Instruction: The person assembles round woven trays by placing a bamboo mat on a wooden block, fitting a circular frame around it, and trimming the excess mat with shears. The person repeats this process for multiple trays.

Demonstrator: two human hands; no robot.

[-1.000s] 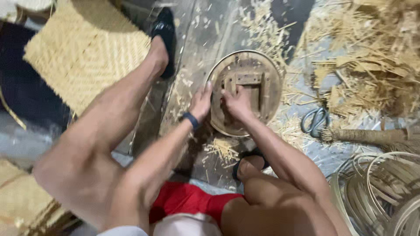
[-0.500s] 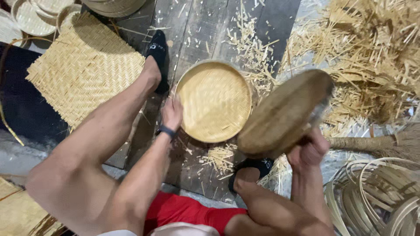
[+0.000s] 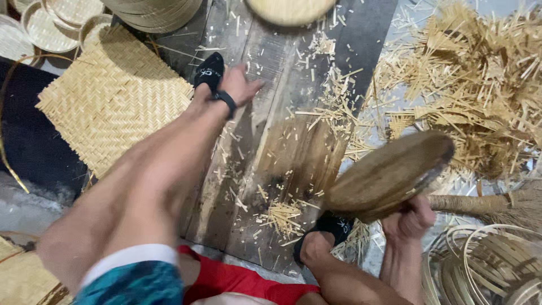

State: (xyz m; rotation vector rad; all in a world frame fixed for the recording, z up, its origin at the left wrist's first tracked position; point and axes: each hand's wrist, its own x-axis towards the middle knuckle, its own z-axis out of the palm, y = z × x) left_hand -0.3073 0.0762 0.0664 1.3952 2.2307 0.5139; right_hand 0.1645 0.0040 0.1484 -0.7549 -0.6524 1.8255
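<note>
Here, wooden mould (image 3: 389, 175) above right grip (image 3: 409, 217).

Two hands: left hand (image 3: 240, 85) at eleven o'clock, right hand (image 3: 409, 220) at four. One round wooden mould (image 3: 389, 175) in the right hand. One woven tray (image 3: 291, 8) at twelve, cut by the frame edge. One square mat (image 3: 113, 99) at ten. Three small baskets (image 3: 51, 20) at far ten, plus one stack of bigger ones (image 3: 152, 11), count unclear. One broom (image 3: 485, 203) at three. One bundle of hoops (image 3: 485, 265) at four. Two black shoes (image 3: 210, 70). One pile of trimmings (image 3: 480, 85) at two.
</note>
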